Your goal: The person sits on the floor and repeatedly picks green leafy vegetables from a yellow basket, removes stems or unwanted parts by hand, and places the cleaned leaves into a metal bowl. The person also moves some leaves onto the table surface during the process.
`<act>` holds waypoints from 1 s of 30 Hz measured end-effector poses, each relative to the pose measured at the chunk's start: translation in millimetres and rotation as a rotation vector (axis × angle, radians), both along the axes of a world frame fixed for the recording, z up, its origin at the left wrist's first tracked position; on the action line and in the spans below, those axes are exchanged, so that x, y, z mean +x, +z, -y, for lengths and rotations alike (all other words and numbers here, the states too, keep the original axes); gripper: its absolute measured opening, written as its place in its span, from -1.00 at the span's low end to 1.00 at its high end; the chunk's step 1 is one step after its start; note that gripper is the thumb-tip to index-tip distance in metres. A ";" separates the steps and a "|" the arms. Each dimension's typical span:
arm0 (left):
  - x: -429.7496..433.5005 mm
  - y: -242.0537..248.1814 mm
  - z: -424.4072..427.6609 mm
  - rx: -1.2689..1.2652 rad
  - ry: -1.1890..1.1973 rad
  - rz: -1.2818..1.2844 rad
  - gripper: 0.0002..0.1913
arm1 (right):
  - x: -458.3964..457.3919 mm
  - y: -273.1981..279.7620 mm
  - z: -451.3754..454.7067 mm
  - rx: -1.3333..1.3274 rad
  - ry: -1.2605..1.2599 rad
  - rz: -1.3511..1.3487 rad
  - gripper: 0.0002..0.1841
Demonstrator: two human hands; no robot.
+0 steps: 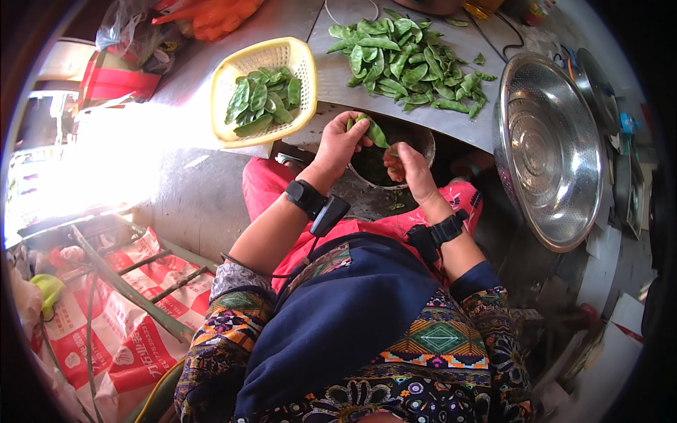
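Note:
A green flat bean pod (376, 134) is pinched between the thumb and fingers of my left hand (342, 138). My right hand (412, 168) is at the pod's lower end, its thumb and fingers closed on the tip or a small green bit there. Both hands are over a round bucket (429, 150) holding dark green scraps. To the left, a yellow plastic basket (219, 95) holds flat green pods (259, 98). Beyond my hands, a large heap of pods (415, 66) lies on the grey table (338, 87).
A perforated stainless steel colander (545, 153) stands tilted at the right, with a metal lid (597, 90) behind it. Plastic bags (211, 18) lie at the far left. Red and white printed sacks (132, 338) and a metal frame (127, 291) are at the lower left.

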State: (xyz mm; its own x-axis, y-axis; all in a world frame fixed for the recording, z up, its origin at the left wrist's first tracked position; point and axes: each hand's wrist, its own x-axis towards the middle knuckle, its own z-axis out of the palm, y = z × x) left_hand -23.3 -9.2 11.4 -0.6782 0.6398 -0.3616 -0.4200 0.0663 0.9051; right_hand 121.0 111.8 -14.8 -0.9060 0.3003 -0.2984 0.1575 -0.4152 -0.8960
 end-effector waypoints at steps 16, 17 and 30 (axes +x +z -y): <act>-8.2 3.1 -9.6 -0.069 -0.677 -0.932 -0.86 | -9.5 1.9 -18.6 0.617 0.191 -0.070 -0.70; -5.4 0.7 -12.6 -0.098 -0.566 -0.838 -0.86 | -10.7 -0.8 -17.5 0.602 0.113 -0.090 -0.70; -145.9 -32.2 66.7 -0.308 0.421 -0.806 -0.89 | -37.8 -56.8 -53.3 1.256 0.362 0.476 -0.66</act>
